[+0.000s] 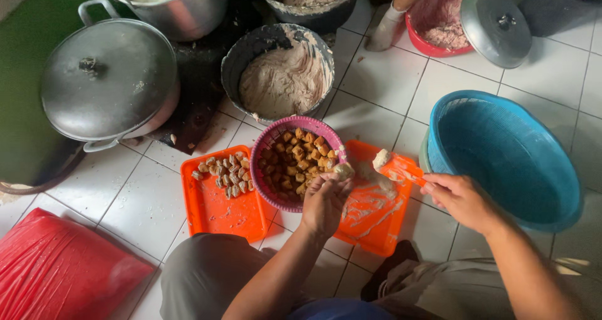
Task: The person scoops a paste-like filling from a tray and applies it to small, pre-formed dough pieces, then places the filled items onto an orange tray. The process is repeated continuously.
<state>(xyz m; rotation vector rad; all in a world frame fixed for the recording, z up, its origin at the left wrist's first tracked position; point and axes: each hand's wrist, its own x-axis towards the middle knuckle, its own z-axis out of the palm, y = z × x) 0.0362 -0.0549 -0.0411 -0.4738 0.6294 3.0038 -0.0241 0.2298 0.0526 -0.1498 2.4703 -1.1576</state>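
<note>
The tofu puff (343, 169) sits pinched in the fingers of my left hand (324, 202), held just over the near rim of the pink basket (266, 145), which is heaped with more fried brown cubes. My right hand (459, 199) is closed round the handle of an orange spatula (399, 167), its blade loaded with a lump of pale paste (380, 159) and hovering beside the puff, right of the basket. I judge this to be the filling step: the paste is scooped but not yet pressed in. Next I would need to bring the blade to the puff's open side and push gently, so the skin doesn't tear. Left of the basket, a few pieces lie on an orange tray (219, 213); behind the basket stands a grey bucket of paste (282, 75), and far right of it an empty blue basin (508, 157).
</note>
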